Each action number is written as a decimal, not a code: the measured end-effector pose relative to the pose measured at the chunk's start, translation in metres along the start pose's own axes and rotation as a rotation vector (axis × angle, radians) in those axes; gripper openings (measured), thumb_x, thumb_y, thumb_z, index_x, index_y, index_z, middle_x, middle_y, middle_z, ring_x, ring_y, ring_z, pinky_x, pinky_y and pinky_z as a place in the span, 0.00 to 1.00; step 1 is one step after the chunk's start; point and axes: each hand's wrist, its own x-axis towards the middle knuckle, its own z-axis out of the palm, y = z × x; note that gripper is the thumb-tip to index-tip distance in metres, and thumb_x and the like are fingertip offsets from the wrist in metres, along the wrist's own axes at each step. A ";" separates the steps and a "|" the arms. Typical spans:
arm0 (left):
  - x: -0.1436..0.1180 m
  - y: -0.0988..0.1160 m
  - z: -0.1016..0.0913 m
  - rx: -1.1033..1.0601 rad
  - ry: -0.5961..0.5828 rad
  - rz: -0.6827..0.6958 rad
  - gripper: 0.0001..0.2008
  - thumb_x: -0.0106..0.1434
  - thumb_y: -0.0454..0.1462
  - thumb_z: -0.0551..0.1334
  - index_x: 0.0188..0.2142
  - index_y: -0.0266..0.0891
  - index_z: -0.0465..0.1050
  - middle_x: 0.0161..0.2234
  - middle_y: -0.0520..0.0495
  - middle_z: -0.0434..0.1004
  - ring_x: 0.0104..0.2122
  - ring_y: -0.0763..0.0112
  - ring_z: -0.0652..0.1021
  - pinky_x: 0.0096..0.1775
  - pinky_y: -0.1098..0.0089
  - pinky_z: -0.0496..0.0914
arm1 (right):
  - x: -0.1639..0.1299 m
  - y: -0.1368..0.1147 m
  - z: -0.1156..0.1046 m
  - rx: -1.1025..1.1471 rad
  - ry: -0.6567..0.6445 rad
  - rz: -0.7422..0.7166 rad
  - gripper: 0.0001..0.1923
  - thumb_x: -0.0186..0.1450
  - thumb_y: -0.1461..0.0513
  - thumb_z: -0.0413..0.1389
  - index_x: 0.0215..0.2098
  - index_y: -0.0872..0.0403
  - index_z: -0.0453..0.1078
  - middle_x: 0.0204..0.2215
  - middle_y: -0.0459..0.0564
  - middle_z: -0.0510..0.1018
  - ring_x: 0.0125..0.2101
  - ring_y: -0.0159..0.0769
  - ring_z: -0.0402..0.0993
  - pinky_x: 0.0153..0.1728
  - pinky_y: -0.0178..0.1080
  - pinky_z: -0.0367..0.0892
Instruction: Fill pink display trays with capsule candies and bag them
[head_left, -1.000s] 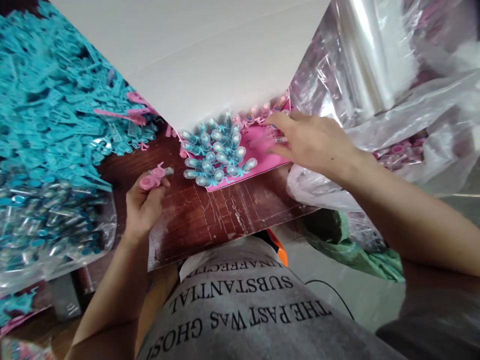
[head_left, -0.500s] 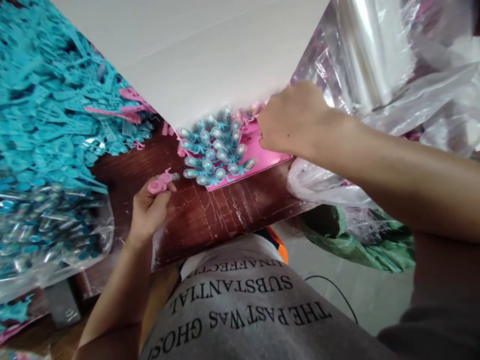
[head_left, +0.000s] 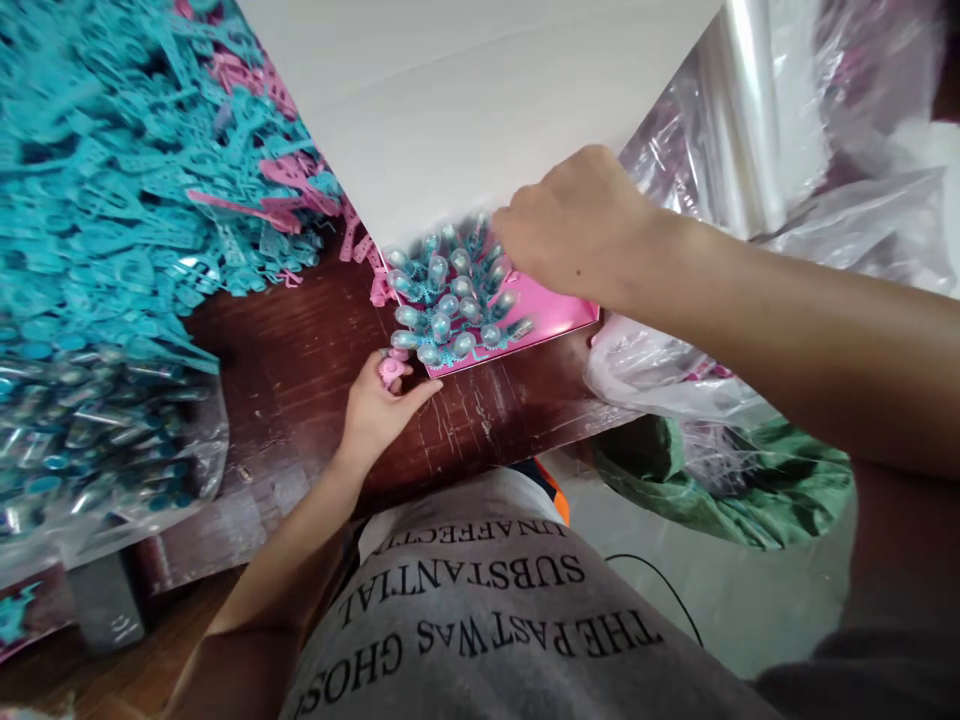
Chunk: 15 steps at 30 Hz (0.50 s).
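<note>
At frame centre the left hand [head_left: 379,410] pinches a small pink plastic gear piece [head_left: 391,369] in its fingers, just beside the glossy pink card [head_left: 551,312] on the scratched dark wooden table [head_left: 300,370]. The right hand [head_left: 574,230] curls over the clear rounded capsules [head_left: 450,305] bristling on that card; whether its fingers grasp anything cannot be told.

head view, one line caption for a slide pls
Left hand holds a small pink piece beside a pink tray of teal capsules, right hand over the tray.

The left hand [head_left: 379,405] lay low with its forearm stretched forward, and the fingers were pinched together at the tips. The right hand [head_left: 574,235] reached further ahead, knuckles up (fingers curled under, hidden).
</note>
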 end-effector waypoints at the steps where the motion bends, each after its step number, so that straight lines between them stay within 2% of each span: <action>1: 0.001 0.002 0.009 0.007 0.017 -0.020 0.23 0.52 0.49 0.79 0.39 0.41 0.74 0.31 0.52 0.79 0.25 0.73 0.71 0.31 0.71 0.69 | -0.001 -0.005 -0.011 -0.155 -0.093 -0.029 0.11 0.63 0.76 0.58 0.27 0.59 0.72 0.39 0.57 0.87 0.48 0.54 0.85 0.47 0.52 0.78; 2: 0.001 0.003 0.015 0.018 0.040 -0.030 0.23 0.52 0.49 0.79 0.38 0.41 0.74 0.31 0.52 0.79 0.25 0.73 0.72 0.31 0.71 0.69 | -0.003 -0.007 -0.018 -0.241 -0.161 -0.052 0.09 0.65 0.75 0.58 0.31 0.58 0.75 0.42 0.59 0.87 0.48 0.54 0.86 0.45 0.50 0.79; 4: 0.004 0.002 0.021 0.036 0.093 -0.014 0.19 0.56 0.48 0.77 0.38 0.41 0.75 0.31 0.51 0.80 0.27 0.71 0.75 0.33 0.70 0.70 | -0.005 -0.007 -0.025 -0.188 -0.213 -0.053 0.06 0.68 0.71 0.59 0.35 0.58 0.76 0.41 0.59 0.87 0.47 0.53 0.85 0.45 0.50 0.78; 6: 0.008 0.000 0.020 0.050 0.135 0.025 0.14 0.60 0.45 0.74 0.39 0.41 0.76 0.32 0.51 0.81 0.29 0.70 0.76 0.35 0.70 0.71 | -0.005 -0.005 -0.025 -0.092 -0.253 -0.025 0.03 0.69 0.66 0.63 0.35 0.58 0.77 0.40 0.58 0.86 0.48 0.54 0.85 0.47 0.51 0.78; 8: 0.011 -0.002 0.015 0.064 0.166 0.055 0.09 0.61 0.42 0.71 0.37 0.41 0.76 0.31 0.52 0.81 0.29 0.70 0.76 0.36 0.70 0.71 | -0.004 -0.003 -0.021 -0.065 -0.272 -0.010 0.05 0.70 0.63 0.64 0.40 0.58 0.79 0.44 0.61 0.86 0.50 0.58 0.84 0.49 0.53 0.78; 12: 0.012 -0.004 0.007 0.086 0.128 0.056 0.10 0.61 0.44 0.70 0.34 0.41 0.75 0.29 0.51 0.80 0.29 0.68 0.76 0.35 0.69 0.70 | -0.008 -0.002 -0.015 -0.092 -0.203 0.000 0.14 0.73 0.60 0.61 0.53 0.60 0.77 0.52 0.67 0.84 0.55 0.65 0.82 0.50 0.55 0.78; 15: 0.010 -0.004 0.007 0.078 0.090 0.037 0.13 0.61 0.47 0.69 0.36 0.41 0.76 0.30 0.51 0.81 0.31 0.67 0.77 0.37 0.69 0.70 | -0.019 0.007 -0.005 -0.014 -0.059 0.021 0.22 0.75 0.55 0.60 0.62 0.58 0.71 0.53 0.65 0.84 0.54 0.61 0.82 0.49 0.54 0.78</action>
